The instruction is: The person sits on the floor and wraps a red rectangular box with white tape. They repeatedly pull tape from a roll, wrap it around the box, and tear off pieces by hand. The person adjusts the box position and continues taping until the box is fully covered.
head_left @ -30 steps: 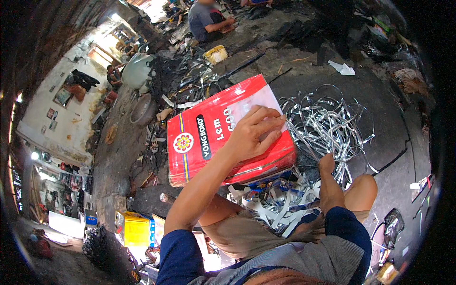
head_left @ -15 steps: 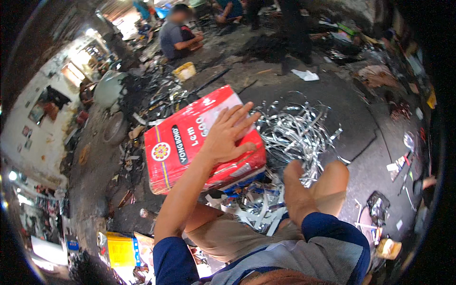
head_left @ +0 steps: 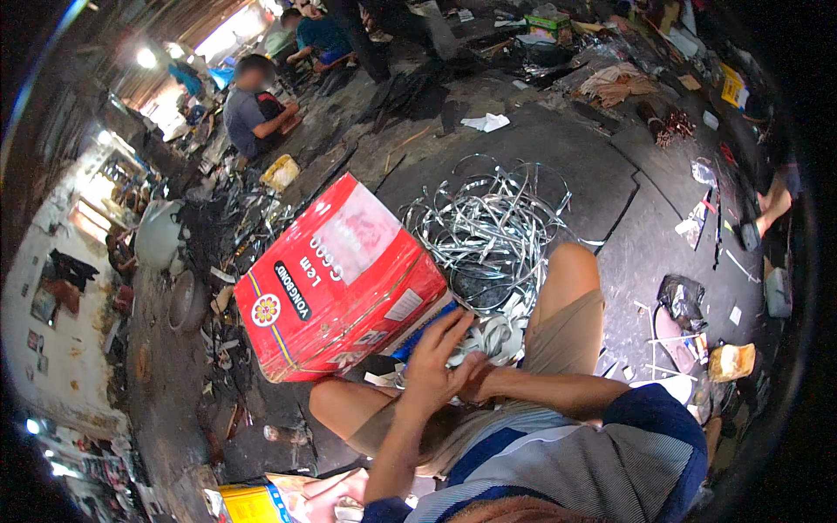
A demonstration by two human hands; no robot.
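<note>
My left hand (head_left: 433, 359) is over my lap, its fingers stretched forward beside a bunch of pale strips (head_left: 499, 338). Tucked against its thumb side, my right hand (head_left: 475, 376) is closed; whatever it may hold is hidden. In front of my left knee sits a large red box (head_left: 336, 288) with a pale patch on its top, touched by neither hand. A blue strip of material (head_left: 420, 336) shows along the box's near right side. Beyond my hands lies a tangled heap of shiny silver strips (head_left: 497, 227).
A black plastic bag (head_left: 682, 299) and a yellowish block (head_left: 731, 363) lie to my right. At the lower left is a yellow package (head_left: 255, 504). A person (head_left: 253, 109) sits farther off at the left. Scraps litter the dark floor, with a white sheet (head_left: 486, 123) beyond the silver heap.
My left hand has left the red box's top and come back to my lap beside my right hand. The view has turned, and the box now shows more of its near side.
</note>
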